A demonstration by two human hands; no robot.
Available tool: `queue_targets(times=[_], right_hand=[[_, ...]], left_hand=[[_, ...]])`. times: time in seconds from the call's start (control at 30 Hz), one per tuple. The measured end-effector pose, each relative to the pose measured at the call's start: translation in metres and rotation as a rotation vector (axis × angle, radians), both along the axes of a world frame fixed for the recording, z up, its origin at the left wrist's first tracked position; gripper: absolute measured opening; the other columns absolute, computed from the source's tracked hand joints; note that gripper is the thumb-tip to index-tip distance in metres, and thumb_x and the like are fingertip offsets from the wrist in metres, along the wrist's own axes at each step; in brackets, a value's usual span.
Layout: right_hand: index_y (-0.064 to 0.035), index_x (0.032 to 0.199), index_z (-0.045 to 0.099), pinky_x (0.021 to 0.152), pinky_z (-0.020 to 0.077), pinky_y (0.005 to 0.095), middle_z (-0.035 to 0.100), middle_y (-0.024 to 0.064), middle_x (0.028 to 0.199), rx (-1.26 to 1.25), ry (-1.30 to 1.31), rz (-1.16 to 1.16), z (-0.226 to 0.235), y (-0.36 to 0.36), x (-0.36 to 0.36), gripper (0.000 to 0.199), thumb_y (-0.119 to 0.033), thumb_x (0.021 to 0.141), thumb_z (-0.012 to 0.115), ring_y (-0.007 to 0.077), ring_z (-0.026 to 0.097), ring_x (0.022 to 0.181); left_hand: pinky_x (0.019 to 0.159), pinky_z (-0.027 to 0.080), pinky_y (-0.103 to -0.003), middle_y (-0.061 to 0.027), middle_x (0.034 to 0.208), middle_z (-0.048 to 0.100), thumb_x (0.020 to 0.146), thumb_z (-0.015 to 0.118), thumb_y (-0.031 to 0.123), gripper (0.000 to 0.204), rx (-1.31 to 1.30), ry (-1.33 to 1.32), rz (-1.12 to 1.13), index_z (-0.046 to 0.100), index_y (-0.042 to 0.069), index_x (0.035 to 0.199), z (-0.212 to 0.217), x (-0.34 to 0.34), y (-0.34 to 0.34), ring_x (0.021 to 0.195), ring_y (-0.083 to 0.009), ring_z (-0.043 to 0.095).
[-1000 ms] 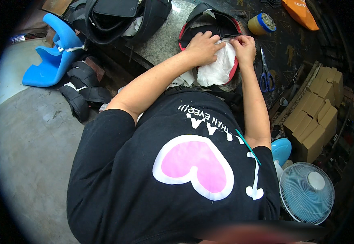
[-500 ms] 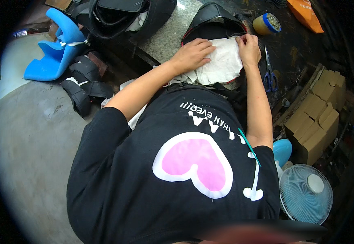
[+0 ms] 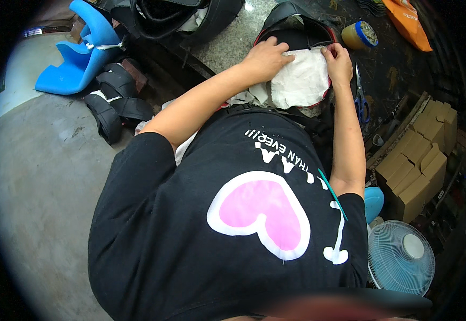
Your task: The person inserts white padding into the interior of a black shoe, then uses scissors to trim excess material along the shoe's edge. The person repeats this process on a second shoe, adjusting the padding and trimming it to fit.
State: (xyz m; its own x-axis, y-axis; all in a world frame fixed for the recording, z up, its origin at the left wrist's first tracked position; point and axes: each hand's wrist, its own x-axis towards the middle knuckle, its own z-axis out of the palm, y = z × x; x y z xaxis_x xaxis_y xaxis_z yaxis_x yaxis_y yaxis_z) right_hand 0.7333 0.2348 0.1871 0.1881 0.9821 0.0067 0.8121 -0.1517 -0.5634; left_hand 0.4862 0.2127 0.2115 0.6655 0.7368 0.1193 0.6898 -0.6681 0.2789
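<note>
A white cloth point(image 3: 300, 83), wrinkled and flattened, lies over the near part of a black padded piece with red edging point(image 3: 290, 13), whose black rim arches up at the far side. My left hand point(image 3: 265, 61) rests at the cloth's upper left edge, fingers apart, with the fingertips reaching toward the dark hollow behind it. At the upper right corner, my right hand point(image 3: 339, 63) pinches the cloth's edge between thumb and fingers. Blue-handled scissors point(image 3: 361, 104) lie just right of my right wrist.
A yellowish jar with a blue rim point(image 3: 359, 35) stands beyond my right hand, near an orange bag point(image 3: 408, 24). Black padded pieces point(image 3: 118, 101) and a blue foam piece point(image 3: 78, 59) are at left. Cardboard boxes point(image 3: 415, 155) and a fan point(image 3: 402, 257) stand at right.
My left hand has slid from lying on the cloth up to its far left edge, uncovering more of it. My right hand keeps its pinch at the corner. The whole view has shifted slightly.
</note>
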Motion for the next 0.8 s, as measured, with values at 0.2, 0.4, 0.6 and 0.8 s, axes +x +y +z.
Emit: queue_targets(times=[0.2, 0.4, 0.6, 0.8], right_hand=[[-0.0242, 0.098, 0.071, 0.082, 0.0501, 0.0402, 0.065, 0.0038, 0.102, 0.201, -0.147, -0.031, 0.055, 0.019, 0.004, 0.014, -0.027, 0.085, 0.068, 0.0282, 0.062, 0.096], [-0.0077, 0.104, 0.065, 0.09, 0.0484, 0.0403, 0.064, 0.0143, 0.111, 0.398, 0.198, 0.515, 0.058, -0.017, -0.048, 0.028, 0.002, 0.079, 0.056, 0.0285, 0.06, 0.107], [-0.0099, 0.126, 0.059, 0.099, 0.0469, 0.0377, 0.058, 0.0104, 0.132, 0.294, -0.363, 0.47, 0.008, -0.04, -0.04, 0.04, -0.009, 0.087, 0.049, 0.0293, 0.056, 0.12], [-0.0114, 0.122, 0.062, 0.096, 0.0484, 0.0356, 0.059, 0.0086, 0.131, 0.334, -0.393, 0.527, 0.001, -0.038, -0.032, 0.037, -0.011, 0.087, 0.051, 0.0261, 0.056, 0.118]], left_hand=[[0.088, 0.051, -0.036, -0.0017, 0.118, 0.061, 0.081, 0.066, 0.026, 0.037, 0.061, 0.187, -0.125, 0.065, 0.016, 0.116, 0.008, 0.031, 0.02, 0.118, -0.0226, 0.054], [0.092, 0.05, -0.041, -0.0083, 0.12, 0.062, 0.083, 0.062, 0.016, 0.038, -0.343, 0.077, 0.031, 0.061, 0.011, 0.121, 0.009, 0.034, 0.035, 0.12, -0.0301, 0.054], [0.104, 0.043, -0.039, -0.0152, 0.134, 0.051, 0.075, 0.062, -0.004, 0.045, -0.308, -0.478, -0.08, 0.06, 0.005, 0.119, -0.019, -0.004, 0.033, 0.121, -0.0359, 0.052], [0.092, 0.049, -0.036, -0.0103, 0.117, 0.062, 0.079, 0.068, 0.001, 0.016, -0.09, -0.535, -0.07, 0.068, 0.005, 0.095, -0.04, -0.01, 0.013, 0.111, -0.0285, 0.058]])
